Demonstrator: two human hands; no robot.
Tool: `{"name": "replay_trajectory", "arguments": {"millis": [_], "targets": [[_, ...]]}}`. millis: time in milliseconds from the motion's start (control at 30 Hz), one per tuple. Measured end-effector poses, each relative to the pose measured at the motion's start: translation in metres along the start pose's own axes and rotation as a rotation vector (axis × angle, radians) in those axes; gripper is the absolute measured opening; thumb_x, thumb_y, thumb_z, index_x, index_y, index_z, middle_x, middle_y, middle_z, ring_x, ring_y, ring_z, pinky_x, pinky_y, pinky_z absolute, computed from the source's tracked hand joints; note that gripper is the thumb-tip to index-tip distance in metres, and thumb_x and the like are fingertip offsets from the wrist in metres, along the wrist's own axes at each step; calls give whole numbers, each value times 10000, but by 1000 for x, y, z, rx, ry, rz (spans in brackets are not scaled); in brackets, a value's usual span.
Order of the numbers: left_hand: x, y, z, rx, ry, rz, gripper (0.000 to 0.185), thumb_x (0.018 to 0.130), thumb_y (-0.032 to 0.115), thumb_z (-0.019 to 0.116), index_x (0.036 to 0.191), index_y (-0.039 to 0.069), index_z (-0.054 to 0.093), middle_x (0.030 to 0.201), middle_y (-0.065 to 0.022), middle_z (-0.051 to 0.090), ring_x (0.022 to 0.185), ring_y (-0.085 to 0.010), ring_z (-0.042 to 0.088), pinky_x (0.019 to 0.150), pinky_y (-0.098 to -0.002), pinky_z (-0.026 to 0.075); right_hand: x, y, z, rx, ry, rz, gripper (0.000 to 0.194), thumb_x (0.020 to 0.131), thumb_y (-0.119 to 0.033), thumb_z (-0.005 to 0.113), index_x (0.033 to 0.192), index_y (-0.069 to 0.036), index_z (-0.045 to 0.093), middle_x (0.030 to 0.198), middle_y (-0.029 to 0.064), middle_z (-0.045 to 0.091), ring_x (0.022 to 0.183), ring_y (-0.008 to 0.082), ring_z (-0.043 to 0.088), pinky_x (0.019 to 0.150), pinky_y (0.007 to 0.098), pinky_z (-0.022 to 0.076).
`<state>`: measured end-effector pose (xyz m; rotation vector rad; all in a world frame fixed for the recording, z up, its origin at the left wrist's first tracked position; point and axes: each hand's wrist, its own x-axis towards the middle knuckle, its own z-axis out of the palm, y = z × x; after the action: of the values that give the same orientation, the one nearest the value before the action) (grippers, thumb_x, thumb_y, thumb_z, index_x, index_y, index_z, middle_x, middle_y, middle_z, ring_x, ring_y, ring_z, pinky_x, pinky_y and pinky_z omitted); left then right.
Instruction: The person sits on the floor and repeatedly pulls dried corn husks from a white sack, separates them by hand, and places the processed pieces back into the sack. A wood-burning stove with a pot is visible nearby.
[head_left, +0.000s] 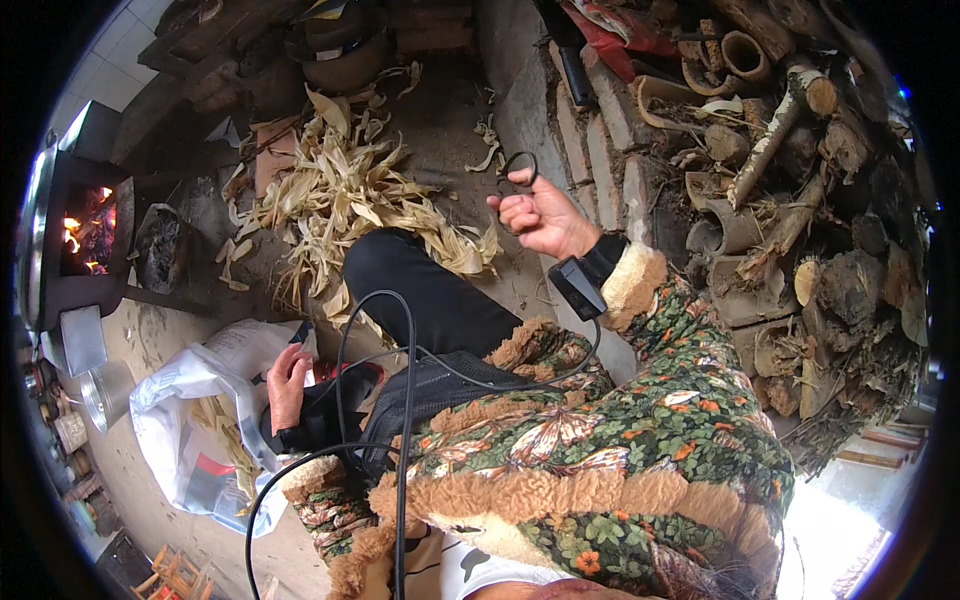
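Note:
At the left, my left hand (288, 381) is raised in front of a white plastic bag (161, 409) with its fingers pointing up. A small dark piece shows at its fingertips. Whether it grips the bag's edge I cannot tell. Dry corn husks (225, 431) show inside the bag. My right hand (541, 217) is lifted above the floor, fingers partly curled and the index finger apart. A black loop (534, 161) hangs about that finger. No other thing shows in this hand. Below and left of it lies a loose heap of dry corn husks (352, 176), beside my knee (397, 262).
Flames burn in an open stove (88, 232) at the far left, near a metal bucket (106, 396). Split firewood and broken clay tiles (720, 229) are stacked on bricks (600, 161) at right. A black cable (411, 360) loops across my lap from a wrist device (577, 289).

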<state>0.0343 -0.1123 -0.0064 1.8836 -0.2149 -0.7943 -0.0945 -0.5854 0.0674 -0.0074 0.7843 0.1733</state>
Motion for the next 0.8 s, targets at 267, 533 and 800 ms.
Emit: {"name": "replay_trajectory", "arguments": {"millis": [267,533,800], "targets": [[0,6,3,-10,27,21,300,866,56,547,1142,-62,541,953,-81,641,839,-129,588,782,-247,470,-64,-18,26,-2104,285,-271,452,821,-385,525,645,32,529,530,51,443,457,132,408,423,324,317],[-7,11,4,26,69,57,295,863,69,549,1142,-26,556,968,-93,657,837,-133,610,742,-250,491,-48,4,51,-2640,175,54,561,757,-491,551,757,69,597,713,275,567,662,383,567,611,432,423],[-13,10,3,-18,88,71,272,865,62,549,1125,-16,565,946,-63,657,786,-91,577,667,-221,475,-57,8,76,-2745,282,124,478,704,-416,593,793,53,617,755,263,594,722,370,599,633,411,450]]}}
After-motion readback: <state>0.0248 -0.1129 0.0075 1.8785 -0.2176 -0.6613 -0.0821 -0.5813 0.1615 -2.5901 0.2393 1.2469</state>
